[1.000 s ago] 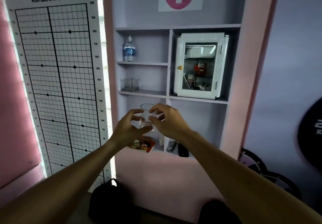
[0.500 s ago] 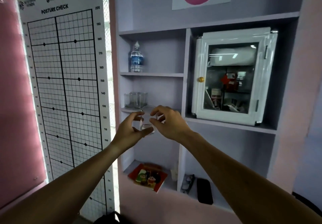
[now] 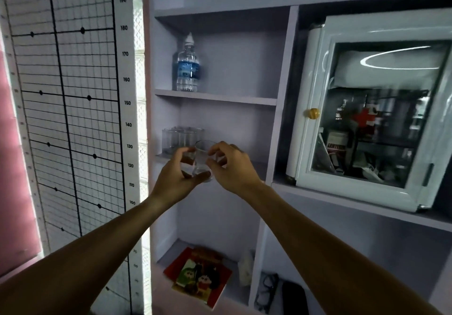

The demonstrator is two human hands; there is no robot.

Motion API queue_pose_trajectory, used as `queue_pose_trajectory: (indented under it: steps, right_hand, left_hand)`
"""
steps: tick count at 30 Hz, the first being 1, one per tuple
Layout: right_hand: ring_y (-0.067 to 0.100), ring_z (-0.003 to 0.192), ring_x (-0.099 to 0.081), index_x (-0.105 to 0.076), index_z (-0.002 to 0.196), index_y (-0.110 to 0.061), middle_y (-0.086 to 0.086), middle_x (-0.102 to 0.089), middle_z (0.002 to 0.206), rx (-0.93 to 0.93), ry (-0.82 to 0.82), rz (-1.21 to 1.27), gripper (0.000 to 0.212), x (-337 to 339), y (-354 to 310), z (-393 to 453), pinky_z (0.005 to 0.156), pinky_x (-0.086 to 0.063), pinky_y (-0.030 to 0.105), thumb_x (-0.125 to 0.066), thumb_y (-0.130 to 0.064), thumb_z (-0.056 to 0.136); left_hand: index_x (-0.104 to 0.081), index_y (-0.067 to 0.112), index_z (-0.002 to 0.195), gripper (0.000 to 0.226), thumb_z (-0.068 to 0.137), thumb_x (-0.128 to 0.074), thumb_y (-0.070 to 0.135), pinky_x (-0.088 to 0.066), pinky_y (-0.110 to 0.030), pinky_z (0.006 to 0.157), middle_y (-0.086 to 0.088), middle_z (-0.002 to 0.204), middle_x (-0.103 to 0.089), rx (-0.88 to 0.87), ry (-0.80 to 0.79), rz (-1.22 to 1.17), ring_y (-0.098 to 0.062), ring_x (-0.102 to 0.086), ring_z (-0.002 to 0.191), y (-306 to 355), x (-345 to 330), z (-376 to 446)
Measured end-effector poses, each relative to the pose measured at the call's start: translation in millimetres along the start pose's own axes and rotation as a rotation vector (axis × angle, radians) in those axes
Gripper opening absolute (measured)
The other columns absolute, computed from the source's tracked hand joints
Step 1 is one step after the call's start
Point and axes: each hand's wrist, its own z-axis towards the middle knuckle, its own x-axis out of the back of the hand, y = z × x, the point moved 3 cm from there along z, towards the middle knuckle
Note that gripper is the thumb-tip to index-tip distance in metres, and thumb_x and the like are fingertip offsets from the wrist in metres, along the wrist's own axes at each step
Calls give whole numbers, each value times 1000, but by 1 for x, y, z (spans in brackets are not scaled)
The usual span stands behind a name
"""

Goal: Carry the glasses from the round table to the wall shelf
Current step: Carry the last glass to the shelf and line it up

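I hold a small clear glass up in front of the wall shelf with both hands. My left hand cups it from below and the side, and the fingers of my right hand pinch its other side — both sets of fingers are curled tight on the glass. It stands upright, just in front of the glasses on the shelf. A water bottle stands one shelf higher — a white cabinet sits to the right.
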Motion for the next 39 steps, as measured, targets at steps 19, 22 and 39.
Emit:
queue_pose_trajectory:
  steps: [19, 22, 39]
  right_hand:
    - [22, 93, -65, -62, 105, -31, 2, -64, 107, -159, 142, -185, 15, -71, 67, 112, 79, -57, 35, -66, -32, 91]
    - [21, 91, -65, -63, 107, -32, 2, -65, 107, -150, 145, -191, 17, -74, 75, 120, 78, -57, 34, -65, -32, 91]
    - [20, 79, -67, -52, 121, -31, 3, -67, 87, -147, 111, -91, 44, -77, 95, 139, 71, -61, 38, -60, -3, 87]
  left_hand:
    - [-48, 48, 106, 69, 51, -70, 83, -47, -9, 62, 27, 97, -64, -139, -137, 33, 5, -64, 84, -103, -20, 138]
    - [-49, 43, 97, 66, 51, -63, 89, -45, -9, 57, 25, 85, -62, -166, -112, 149, 7, -61, 75, -105, -18, 143]
    - [-63, 30, 109, 43, 82, -52, 63, -45, -23, 57, 8, 95, -74, -338, -29, 432, -14, -71, 82, -94, -34, 142]
